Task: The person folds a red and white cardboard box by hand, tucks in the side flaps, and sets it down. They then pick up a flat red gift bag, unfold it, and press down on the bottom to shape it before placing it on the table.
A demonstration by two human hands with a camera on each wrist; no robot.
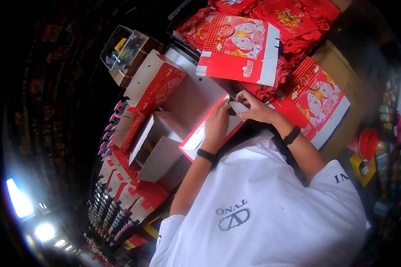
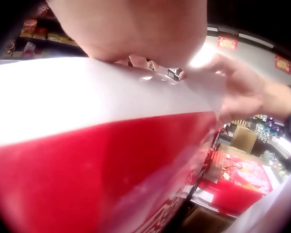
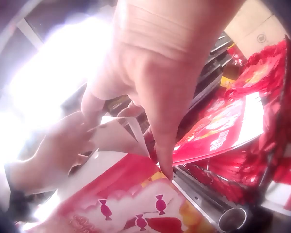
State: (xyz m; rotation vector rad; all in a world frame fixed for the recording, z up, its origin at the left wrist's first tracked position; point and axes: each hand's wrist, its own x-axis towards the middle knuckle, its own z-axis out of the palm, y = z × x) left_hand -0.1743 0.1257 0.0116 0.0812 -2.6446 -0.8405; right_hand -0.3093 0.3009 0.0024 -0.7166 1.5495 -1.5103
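When viewed from the head camera, note the white shirt across the near side and the open cartons crowding the left of the work. Find the heap of red bags at the far side, with a printed flat carton lying on top, and a second flat carton to the right. Locate the red-and-white box between shirt and open cartons, under both hands. Observe the clear bin beyond, at upper left.

Left hand: fingers bent over the box's upper edge, gripping it, fingertips partly hidden. Right hand: thumb and fingers nearly together, pinching the white flap at the box's end.

Compare views. Left wrist only: red wall signs in the background, plus a plain red side panel of the box, with the left hand blocking much of the upper edge. Right wrist only: open end of a metal tube near the box, and pink candy prints on the box face.
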